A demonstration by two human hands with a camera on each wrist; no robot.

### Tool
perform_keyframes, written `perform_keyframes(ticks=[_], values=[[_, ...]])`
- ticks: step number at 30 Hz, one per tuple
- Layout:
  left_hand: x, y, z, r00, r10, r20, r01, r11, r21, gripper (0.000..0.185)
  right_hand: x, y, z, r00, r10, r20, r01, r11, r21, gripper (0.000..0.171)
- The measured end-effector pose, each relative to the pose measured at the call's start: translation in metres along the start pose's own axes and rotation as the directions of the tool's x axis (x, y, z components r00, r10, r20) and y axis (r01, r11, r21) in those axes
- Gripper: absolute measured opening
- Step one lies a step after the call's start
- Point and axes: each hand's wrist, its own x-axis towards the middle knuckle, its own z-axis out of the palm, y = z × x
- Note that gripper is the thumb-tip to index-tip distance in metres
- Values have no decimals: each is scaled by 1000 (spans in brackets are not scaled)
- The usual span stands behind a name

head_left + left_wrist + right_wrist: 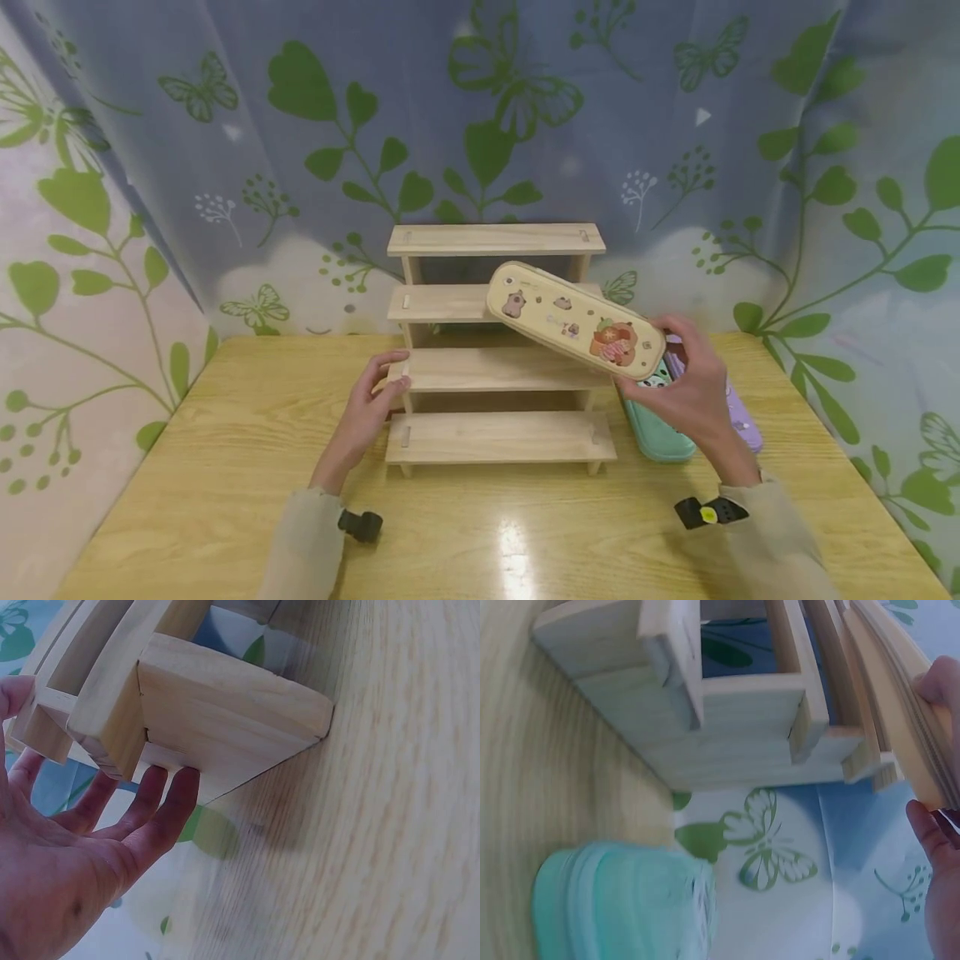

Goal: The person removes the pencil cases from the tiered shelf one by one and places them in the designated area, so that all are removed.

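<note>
A four-tier wooden stepped stand (498,437) is on the table. At its left side, my left hand (372,398) grips the end of the second step from the bottom. In the left wrist view, fingertips (186,780) touch the stand's side panel (217,712). My right hand (693,379) holds one end of a cream pencil case (558,315) with cartoon animal pictures. The case is tilted in front of the upper steps, its left end higher. Behind and below the right hand lie a mint-green pencil case (660,433) and a purple pencil case (742,417), both partly hidden.
The stand is on a light wood-grain table (247,450). Behind and beside the table hangs a cloth (420,108) printed with leaves and butterflies. In the right wrist view, the mint-green case (630,900) is close beside the stand.
</note>
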Motion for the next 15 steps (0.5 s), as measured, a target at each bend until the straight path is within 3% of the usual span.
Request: perform_keyframes(ticks=[8,15], values=[[-3,1,-1,1000,-19,16,20,1000,-23,41,-10,-24,-25,997,22,-70,-24,999,-23,71],[-3,2,-1,1000,-19,19,19,1000,-24,40,-22,-19,-42,986,21,-163,-23,1000,-10,70]])
